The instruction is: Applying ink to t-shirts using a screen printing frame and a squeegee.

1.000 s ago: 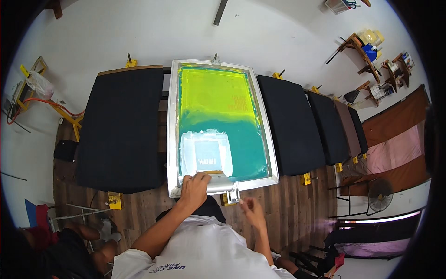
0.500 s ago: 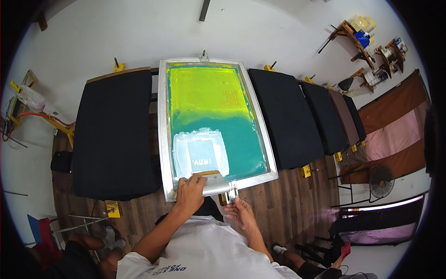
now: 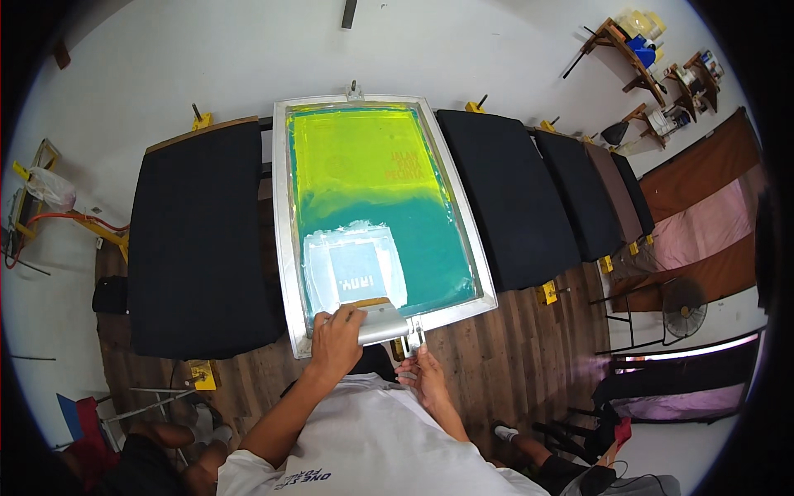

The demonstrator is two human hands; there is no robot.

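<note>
Left grip [image 3: 335, 341] is closed over the squeegee [image 3: 385, 324] at the near end of the screen [image 3: 456, 316]. Right grip [image 3: 427, 380] is half-curled at the bracket [image 3: 416, 336]; its hold cannot be told. Steady the squeegee while working the bracket, to avoid smearing the white ink [image 3: 320, 269]. Black boards [image 3: 197, 240] flank the screen, likely limiting sideways room. Fan [image 3: 685, 309]: far right, well apart.
</note>
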